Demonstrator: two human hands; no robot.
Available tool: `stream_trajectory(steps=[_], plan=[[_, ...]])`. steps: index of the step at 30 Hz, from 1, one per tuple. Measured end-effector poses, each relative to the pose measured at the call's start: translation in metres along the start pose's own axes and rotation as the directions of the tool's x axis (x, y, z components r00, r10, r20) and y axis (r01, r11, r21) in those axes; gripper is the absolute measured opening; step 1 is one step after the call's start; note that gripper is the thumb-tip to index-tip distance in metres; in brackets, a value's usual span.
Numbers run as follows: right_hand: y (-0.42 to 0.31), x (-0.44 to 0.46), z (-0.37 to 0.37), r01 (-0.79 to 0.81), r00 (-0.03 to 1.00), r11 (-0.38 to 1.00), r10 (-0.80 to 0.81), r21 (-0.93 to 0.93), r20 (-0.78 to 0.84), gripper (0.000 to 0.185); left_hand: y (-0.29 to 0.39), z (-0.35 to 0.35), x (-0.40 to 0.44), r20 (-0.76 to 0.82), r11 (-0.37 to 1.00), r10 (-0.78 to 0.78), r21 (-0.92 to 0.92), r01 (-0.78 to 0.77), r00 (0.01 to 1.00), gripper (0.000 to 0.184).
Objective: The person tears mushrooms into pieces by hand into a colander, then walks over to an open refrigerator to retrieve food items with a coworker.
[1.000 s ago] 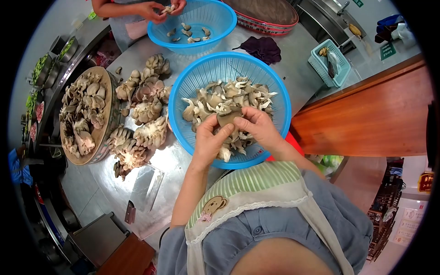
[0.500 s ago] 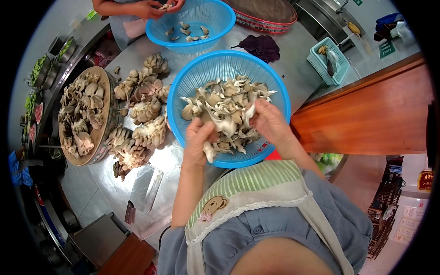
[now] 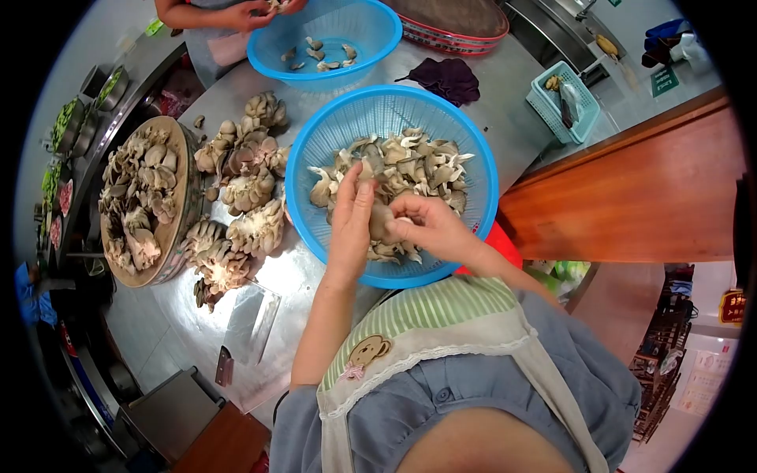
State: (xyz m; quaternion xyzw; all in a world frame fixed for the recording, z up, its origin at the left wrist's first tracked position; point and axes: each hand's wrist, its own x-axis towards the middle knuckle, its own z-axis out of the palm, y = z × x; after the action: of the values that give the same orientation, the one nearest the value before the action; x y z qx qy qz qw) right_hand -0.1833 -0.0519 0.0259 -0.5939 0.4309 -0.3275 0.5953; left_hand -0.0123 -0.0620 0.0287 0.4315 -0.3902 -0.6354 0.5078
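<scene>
A blue plastic colander in front of me holds a heap of torn grey-white oyster mushrooms. Over its near half my two hands are close together. One oyster mushroom piece is between them, its cap turned towards me. My right hand pinches its edge with curled fingers. My left hand supports it from the left side, its fingers pointing up and partly hiding the grip. Whole oyster mushroom clusters lie on the metal table left of the colander.
A round wooden board with more clusters is at the left. A cleaver lies near the table's front. Opposite, a person's hands work over a second blue basin. A dark purple cloth and a teal basket are farther right.
My hands, earlier apart with a mushroom piece in each, have come together over the colander. The right hand moved left and down, and the left hand turned its fingers upward.
</scene>
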Motion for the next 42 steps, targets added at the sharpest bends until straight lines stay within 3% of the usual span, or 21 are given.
stream_trajectory(steps=[2,4,6,7,9,10,12,18,22,24,25,28,30,32,34,35,36,37,38,40,42], plan=[[-0.001,0.001,-0.005,-0.114,0.991,0.977,0.124,0.178,-0.046,0.023,-0.005,-0.006,0.001,-0.012,0.993,0.033,-0.11,-0.034,0.999,0.055],[-0.004,-0.001,-0.005,-0.099,0.987,0.964,0.128,0.248,-0.1,0.022,-0.007,-0.01,-0.003,0.033,0.997,0.076,0.004,-0.076,0.997,0.051],[-0.008,-0.001,-0.004,-0.058,0.984,0.937,0.111,0.344,-0.137,0.025,-0.013,-0.015,-0.006,0.106,0.998,0.019,-0.053,-0.013,0.994,0.041],[-0.003,0.0,-0.006,-0.058,0.984,0.937,0.111,0.344,-0.137,0.025,-0.014,-0.016,-0.007,0.16,0.998,-0.03,-0.05,0.039,0.987,0.037],[0.007,0.002,-0.011,0.053,0.981,0.999,-0.049,0.013,-0.186,0.028,-0.013,-0.017,-0.007,0.215,0.995,-0.081,-0.044,0.093,0.973,0.033],[0.006,0.002,-0.014,0.051,0.981,0.999,-0.047,0.012,-0.187,0.028,-0.01,-0.016,-0.007,0.235,0.996,-0.092,0.025,0.088,0.968,0.029],[-0.001,0.0,-0.017,-0.105,0.992,0.973,0.117,0.204,-0.046,0.029,-0.01,-0.015,-0.009,0.251,0.992,-0.104,0.094,0.083,0.962,0.026],[-0.008,0.001,-0.005,-0.007,0.99,0.943,0.054,0.332,-0.132,0.027,-0.028,-0.006,-0.008,0.154,0.997,0.029,-0.079,-0.017,0.988,0.022],[-0.011,-0.002,-0.004,-0.085,0.992,0.926,0.111,0.367,-0.051,0.026,-0.021,-0.011,-0.011,0.22,0.993,0.017,-0.121,0.01,0.975,0.021],[-0.01,-0.003,-0.001,-0.154,0.98,0.774,0.2,0.614,-0.006,0.028,-0.018,-0.014,-0.012,0.254,0.99,0.0,-0.134,0.035,0.967,0.022],[-0.011,-0.002,-0.003,-0.155,0.98,0.774,0.2,0.614,-0.005,0.028,-0.018,-0.015,-0.013,0.281,0.99,0.02,-0.137,0.019,0.959,0.022],[-0.008,-0.002,-0.027,-0.062,0.977,0.679,0.193,0.732,-0.096,0.031,-0.022,-0.027,-0.016,0.254,0.987,0.041,-0.163,0.001,0.966,0.023],[0.003,0.001,-0.05,0.145,0.971,0.678,0.042,0.721,-0.235,0.031,-0.02,-0.037,-0.014,0.199,0.983,0.044,-0.185,-0.006,0.979,0.023],[0.001,0.0,-0.059,0.195,0.952,0.714,0.026,0.672,-0.304,0.028,-0.014,-0.047,-0.013,0.12,0.977,0.021,-0.213,0.006,0.993,0.021],[-0.003,0.001,-0.06,0.22,0.934,0.82,-0.019,0.529,-0.358,0.031,-0.013,-0.049,-0.01,0.135,0.991,-0.01,-0.128,0.027,0.991,0.031],[-0.004,0.003,-0.056,0.216,0.936,0.818,-0.018,0.533,-0.352,0.031,-0.011,-0.045,-0.011,0.241,0.997,0.01,0.072,-0.028,0.97,0.038],[-0.004,0.006,-0.05,0.185,0.908,0.975,-0.121,0.127,-0.401,0.036,-0.005,-0.038,-0.012,0.345,0.959,0.005,0.263,-0.102,0.939,0.045],[-0.004,0.008,-0.044,0.122,0.886,0.945,-0.242,-0.303,-0.396,0.041,0.002,-0.031,-0.013,0.42,0.836,0.072,0.47,-0.284,0.905,0.055],[-0.003,0.01,-0.04,0.134,0.89,0.946,-0.247,-0.296,-0.383,0.041,-0.004,-0.027,-0.015,0.415,0.816,0.148,0.462,-0.348,0.898,0.052],[0.003,0.012,-0.032,0.146,0.933,0.699,-0.332,-0.7,-0.137,0.053,-0.006,-0.025,-0.015,0.361,0.786,0.208,0.492,-0.375,0.909,0.041],[0.009,0.013,-0.019,0.182,0.956,0.626,-0.293,-0.758,-0.013,0.057,-0.01,-0.034,-0.014,0.245,0.814,0.237,0.478,-0.33,0.94,0.031]])
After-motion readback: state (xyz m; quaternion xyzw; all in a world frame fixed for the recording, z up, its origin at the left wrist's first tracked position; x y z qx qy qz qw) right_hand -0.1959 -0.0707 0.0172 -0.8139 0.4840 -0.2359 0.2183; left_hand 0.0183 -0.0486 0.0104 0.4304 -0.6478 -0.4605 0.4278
